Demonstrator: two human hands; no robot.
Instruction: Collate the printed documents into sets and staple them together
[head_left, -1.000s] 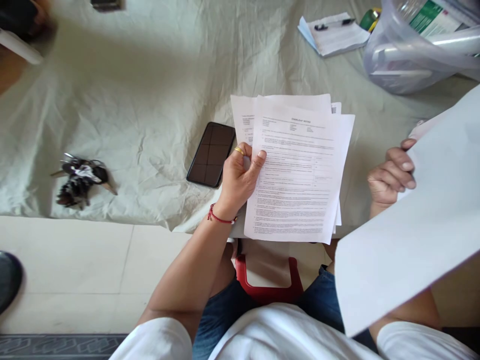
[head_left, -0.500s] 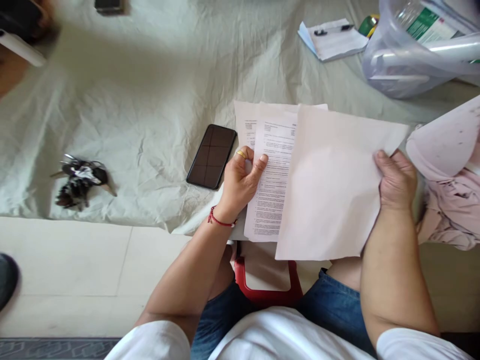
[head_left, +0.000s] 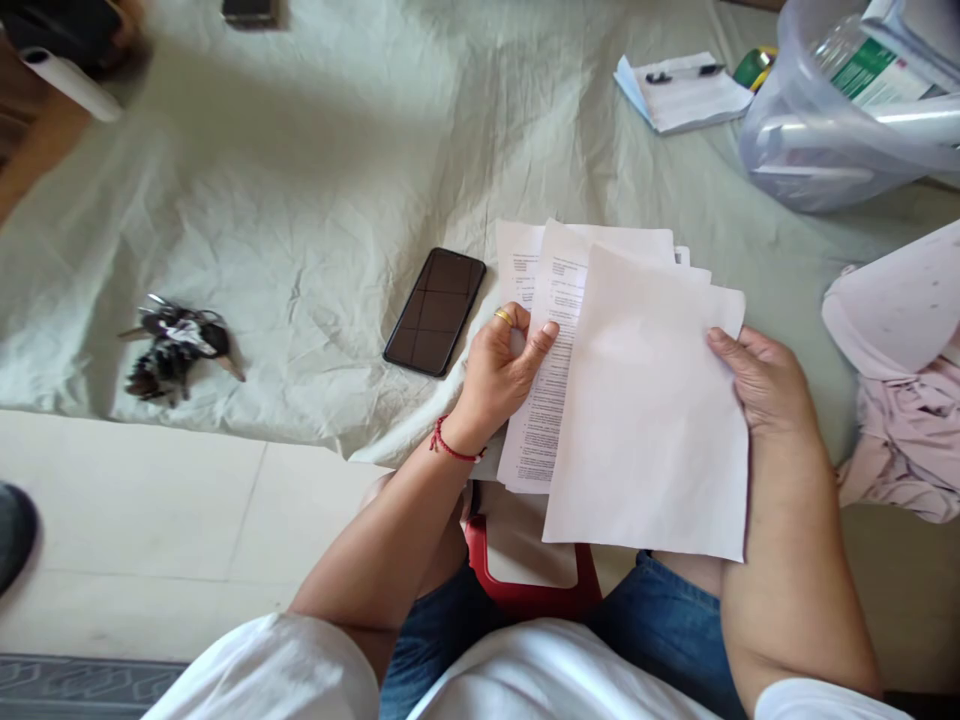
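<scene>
Nearest us, our right hand (head_left: 757, 385) pinches the right edge of a blank sheet (head_left: 645, 420) lying over the printed stack (head_left: 551, 400), which our left hand (head_left: 499, 370) grips at its left side, fingers curled round the pages; both overhang the near table edge (head_left: 225, 425) above our lap. We judge the sheet laid on but not squared, since corners fan out at the top. Beyond, a phone (head_left: 435, 310) lies just left, keys (head_left: 176, 345) well apart, a tub (head_left: 825, 150) far right, and bare cloth between gives room.
</scene>
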